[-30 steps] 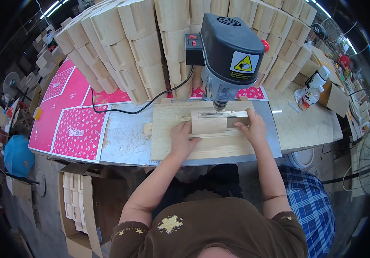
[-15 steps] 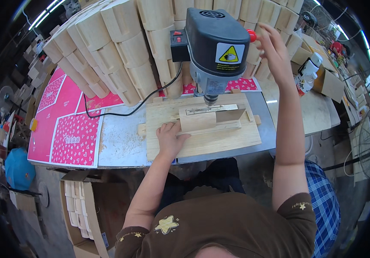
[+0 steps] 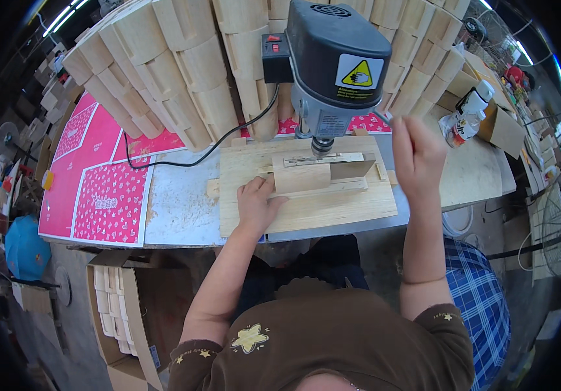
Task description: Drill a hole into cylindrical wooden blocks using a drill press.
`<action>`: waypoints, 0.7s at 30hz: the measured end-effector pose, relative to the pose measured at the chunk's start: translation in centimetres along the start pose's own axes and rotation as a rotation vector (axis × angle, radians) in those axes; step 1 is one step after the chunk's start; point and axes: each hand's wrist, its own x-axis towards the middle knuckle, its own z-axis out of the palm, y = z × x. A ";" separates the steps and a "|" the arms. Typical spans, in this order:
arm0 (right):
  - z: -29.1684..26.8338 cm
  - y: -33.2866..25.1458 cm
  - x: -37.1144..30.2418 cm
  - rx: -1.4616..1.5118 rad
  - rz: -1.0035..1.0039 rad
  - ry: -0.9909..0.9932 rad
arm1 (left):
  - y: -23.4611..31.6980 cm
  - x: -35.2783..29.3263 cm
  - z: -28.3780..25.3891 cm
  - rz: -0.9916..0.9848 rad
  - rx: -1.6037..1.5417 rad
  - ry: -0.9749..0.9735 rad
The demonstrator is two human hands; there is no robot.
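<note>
- A metal-topped counter [image 3: 182, 208] is seen spanning the view; its right end is covered in a pale sheet and its far edge is hidden behind stacked goods.
- Stacks of curved wooden pieces [image 3: 182, 78] are ranked along the back of the counter, seemingly stored within reach of the machine; how far they extend cannot be made out.
- A bench drill press [image 3: 332, 58] is stood at the rear centre, its dark head overhanging the work; the bit itself is too small to be resolved.
- A flat wooden jig board [image 3: 306, 205] is laid under the drill, with raised strips fixed on it, judged to act as stops.
- Pink printed sheets [image 3: 104, 189] are spread on the left of the counter.
- An open cardboard carton [image 3: 124, 313] is placed on the floor below, pale pieces packed upright inside.
- A small wooden block [image 3: 301, 177] is seated against the stops, directly beneath the drill spindle.
- The left hand [image 3: 257, 205] is laid flat, fingers spread, pressed against the block's left edge, apparently to steady it.
- The right hand [image 3: 417, 153] is raised beside the drill head, fingers loosely curled; whether a feed lever is gripped cannot be told, as none is clearly visible.
- A white bottle [image 3: 466, 114] is stood at the right rear.
</note>
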 end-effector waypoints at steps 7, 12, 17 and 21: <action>5.8 4.2 -7.6 0.248 -0.011 0.064 | 0.9 0.4 -0.5 0.016 -0.018 -0.006; 6.8 5.0 -7.9 0.308 -0.101 0.159 | 0.7 0.0 -0.4 0.005 -0.011 -0.019; 2.2 3.3 -2.0 0.251 -0.063 0.160 | 0.5 -0.1 0.1 0.003 -0.026 -0.028; 3.5 2.7 9.3 0.089 0.017 0.071 | 1.5 0.4 1.2 0.050 0.039 0.012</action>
